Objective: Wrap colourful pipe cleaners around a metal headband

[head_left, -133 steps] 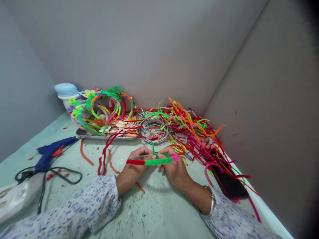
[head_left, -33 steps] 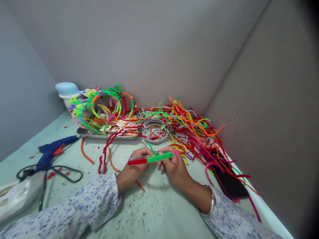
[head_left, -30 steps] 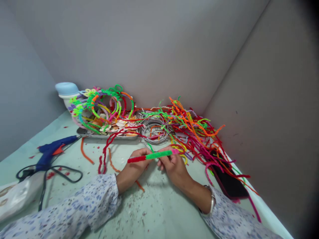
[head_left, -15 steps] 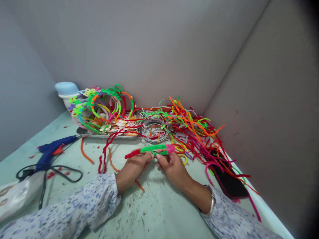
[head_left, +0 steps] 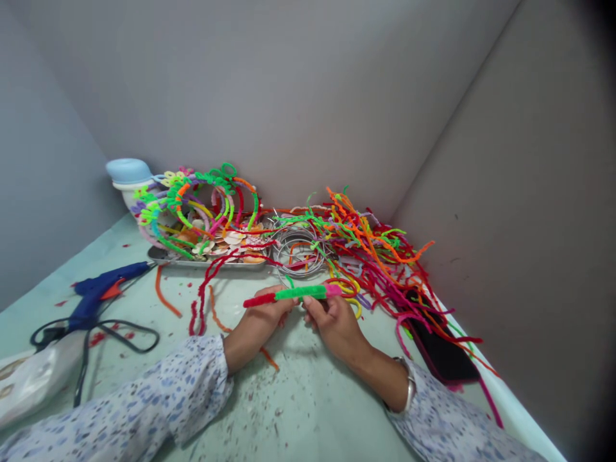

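Observation:
A headband point(head_left: 301, 292) wrapped in red, green and pink pipe cleaner is seen nearly edge-on between my hands. My left hand point(head_left: 260, 317) is closed on it, below the place where red meets green. My right hand point(head_left: 337, 324) pinches with thumb and forefinger just under the green stretch, close to the left fingertips. A loose green pipe cleaner end point(head_left: 289, 281) sticks up behind the band. What lies between the fingertips is mostly hidden.
Behind stand a metal tray point(head_left: 216, 264) of shells, finished headbands point(head_left: 180, 212), a wire coil point(head_left: 301, 253) and heaped pipe cleaners point(head_left: 375, 256). At left lie a blue glue gun point(head_left: 91, 295) and its cord; at right, a phone point(head_left: 447, 350).
The headband has tilted so its two sides, apart before, now nearly line up. A green end has risen behind it. My hands have hardly shifted.

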Demonstrator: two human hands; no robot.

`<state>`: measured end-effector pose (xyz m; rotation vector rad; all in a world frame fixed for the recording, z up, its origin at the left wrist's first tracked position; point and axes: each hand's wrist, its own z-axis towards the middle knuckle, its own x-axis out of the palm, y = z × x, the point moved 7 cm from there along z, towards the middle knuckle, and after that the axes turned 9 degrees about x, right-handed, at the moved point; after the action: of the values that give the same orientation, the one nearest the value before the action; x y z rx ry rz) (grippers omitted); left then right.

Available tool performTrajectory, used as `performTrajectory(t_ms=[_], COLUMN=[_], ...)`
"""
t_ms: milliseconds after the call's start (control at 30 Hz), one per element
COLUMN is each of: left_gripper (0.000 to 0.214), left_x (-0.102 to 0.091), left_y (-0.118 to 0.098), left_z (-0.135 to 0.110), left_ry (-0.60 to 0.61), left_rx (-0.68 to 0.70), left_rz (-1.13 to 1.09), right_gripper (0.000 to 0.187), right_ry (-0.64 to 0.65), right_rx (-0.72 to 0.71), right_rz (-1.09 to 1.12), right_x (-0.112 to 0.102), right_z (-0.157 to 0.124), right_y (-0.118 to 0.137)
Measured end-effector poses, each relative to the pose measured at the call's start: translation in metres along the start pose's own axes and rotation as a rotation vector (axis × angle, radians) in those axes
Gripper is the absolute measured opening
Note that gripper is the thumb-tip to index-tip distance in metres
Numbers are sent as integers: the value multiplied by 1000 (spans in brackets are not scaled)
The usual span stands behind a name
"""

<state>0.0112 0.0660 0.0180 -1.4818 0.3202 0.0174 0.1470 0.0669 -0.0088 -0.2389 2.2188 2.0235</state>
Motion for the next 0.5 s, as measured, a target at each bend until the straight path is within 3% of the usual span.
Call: performTrajectory(t_ms=[267, 500], left_gripper=[37, 36], left_x=[-1, 0], left_y=[18, 14], left_z=[2, 0], left_ry=[-7, -38], left_rx=[-60, -84], left_rz=[85, 37], right_gripper=[21, 22], right_ry=[12, 47], right_rx=[-3, -52], right_rz=[18, 67], right_x=[1, 4], right_z=[-2, -1], right_y=[2, -6])
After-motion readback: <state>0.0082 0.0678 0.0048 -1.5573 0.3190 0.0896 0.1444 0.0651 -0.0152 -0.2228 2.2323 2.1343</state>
